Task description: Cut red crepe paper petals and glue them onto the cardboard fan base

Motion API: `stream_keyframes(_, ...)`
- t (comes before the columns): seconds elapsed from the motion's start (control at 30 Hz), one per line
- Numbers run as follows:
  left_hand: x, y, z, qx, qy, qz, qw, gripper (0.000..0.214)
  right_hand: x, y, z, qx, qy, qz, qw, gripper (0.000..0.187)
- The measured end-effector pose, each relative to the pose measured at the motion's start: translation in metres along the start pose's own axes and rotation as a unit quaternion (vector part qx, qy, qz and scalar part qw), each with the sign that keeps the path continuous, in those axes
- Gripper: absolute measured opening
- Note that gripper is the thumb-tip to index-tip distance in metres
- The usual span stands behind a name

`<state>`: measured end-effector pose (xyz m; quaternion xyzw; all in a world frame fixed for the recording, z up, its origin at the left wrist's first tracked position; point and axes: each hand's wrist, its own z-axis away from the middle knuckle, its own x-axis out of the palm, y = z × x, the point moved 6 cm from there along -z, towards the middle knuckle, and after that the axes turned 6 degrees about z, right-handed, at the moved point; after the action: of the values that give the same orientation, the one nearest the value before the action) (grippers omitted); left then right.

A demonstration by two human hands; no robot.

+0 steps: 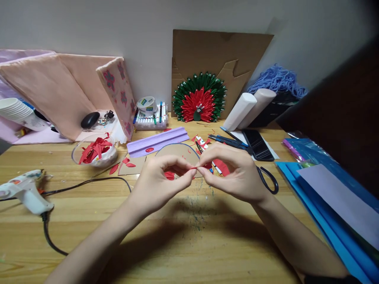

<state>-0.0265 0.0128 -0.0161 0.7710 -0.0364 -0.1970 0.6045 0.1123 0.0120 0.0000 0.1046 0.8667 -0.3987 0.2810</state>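
Both my hands meet over the middle of the wooden table point(189, 236). My left hand point(164, 181) and my right hand point(233, 171) each pinch one end of a small red paper strip point(195, 168), held just above the table. Behind them lies a half-round cardboard disc point(177, 150) with red paper bits on it. Black scissors point(268, 179) lie right beside my right wrist. Red paper petals point(130, 163) are scattered near the disc.
A white glue gun point(25, 191) with a black cord lies at the left. A clear bowl of red scraps point(94, 152), a purple corrugated strip point(156, 142), a marker box point(151, 116), a green-and-red paper peacock point(199, 98), a phone point(258, 144) and blue sheets point(325, 197) surround the hands.
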Motion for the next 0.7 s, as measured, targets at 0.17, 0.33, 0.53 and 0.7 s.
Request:
stream_keyframes(0.17, 0.0, -0.001, 0.0, -0.027, -0.009, 0.031, 0.999, 0.008, 0.0, -0.005, 0.0, -0.045, 0.008, 0.028, 0.999, 0.007)
stream_keyframes(0.33, 0.002, -0.01, 0.001, -0.106, -0.038, 0.098, 0.989, 0.013, 0.005, -0.017, 0.001, -0.163, -0.016, 0.106, 0.981, 0.01)
stream_keyframes(0.53, 0.003, -0.014, 0.001, -0.154, -0.043, 0.137, 0.977, 0.011, 0.008, -0.025, 0.006, -0.229, -0.013, 0.228, 0.946, 0.012)
stream_keyframes(0.7, 0.002, -0.018, -0.003, -0.151, -0.027, 0.151, 0.977, 0.01, 0.011, -0.022, 0.008, -0.244, -0.017, 0.257, 0.935, 0.011)
